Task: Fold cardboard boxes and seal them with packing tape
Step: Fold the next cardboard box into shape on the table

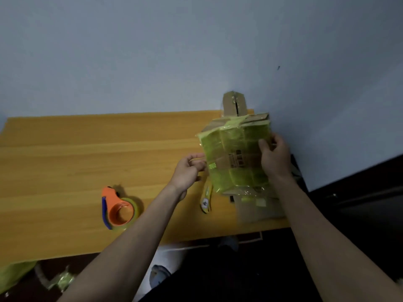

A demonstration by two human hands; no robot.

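Cardboard box [237,158] gripped by R hand [275,155]; L hand [189,171] pinching tape.

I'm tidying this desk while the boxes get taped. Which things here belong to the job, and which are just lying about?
In use:
- brown cardboard box wrapped in yellow-green tape, held by the right hand
- thin strip at its edge, pinched by the left hand
- orange tape dispenser with blue blade guard

Lying about:
- yellow utility knife on the wooden table
- crumpled yellow-green tape scraps on the floor

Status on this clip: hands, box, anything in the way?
Left hand pinching a tape strip at the box edge. Right hand gripping the taped cardboard box, held up over the table. Tape dispenser idle, out of the way.
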